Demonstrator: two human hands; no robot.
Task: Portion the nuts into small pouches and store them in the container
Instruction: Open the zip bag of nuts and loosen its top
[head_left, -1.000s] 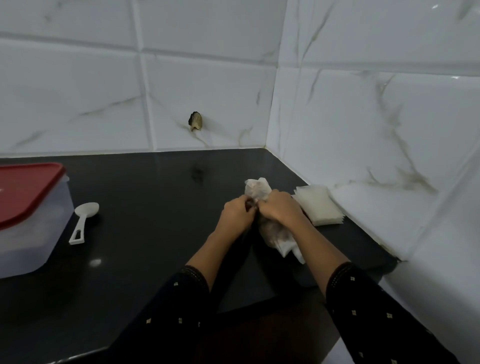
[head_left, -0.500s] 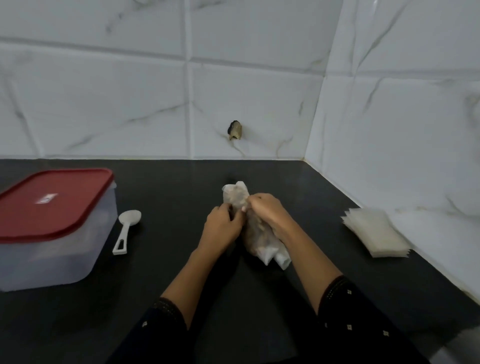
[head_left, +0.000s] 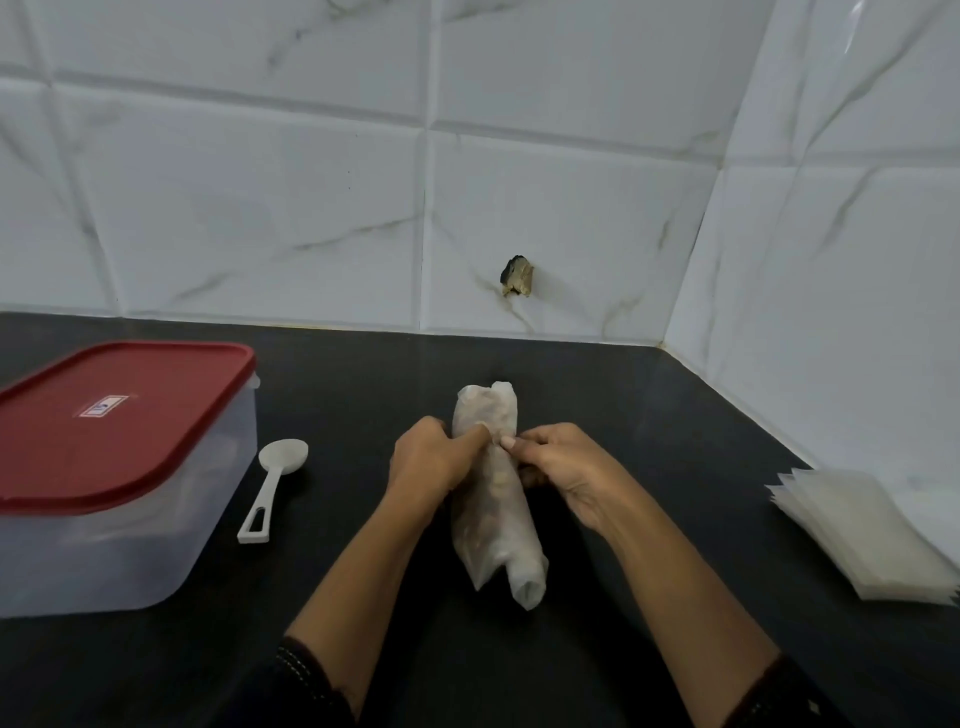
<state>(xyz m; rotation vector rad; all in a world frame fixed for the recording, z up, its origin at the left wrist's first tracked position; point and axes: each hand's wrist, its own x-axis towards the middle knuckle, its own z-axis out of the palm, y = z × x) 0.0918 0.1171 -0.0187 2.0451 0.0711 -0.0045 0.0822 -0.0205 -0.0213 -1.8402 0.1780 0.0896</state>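
Note:
A rolled translucent plastic bag of nuts (head_left: 493, 525) lies lengthwise on the black counter (head_left: 649, 457) in the middle. My left hand (head_left: 431, 462) grips its upper part from the left, fingers curled onto the plastic. From the right, my right hand (head_left: 561, 467) pinches the same part of the bag. A clear plastic container with a red lid (head_left: 111, 431) stands shut at the left. A white plastic spoon (head_left: 272, 483) lies beside it. A stack of small clear pouches (head_left: 862, 535) lies at the right.
White marble-look tiled walls meet in a corner at the back right. A small dark chipped spot (head_left: 517, 276) marks the back wall. The pouch stack lies close to the right wall.
The view has swung left, bringing the container fully into sight. The bag now lies longer and more unrolled between my hands, which still hold its upper part.

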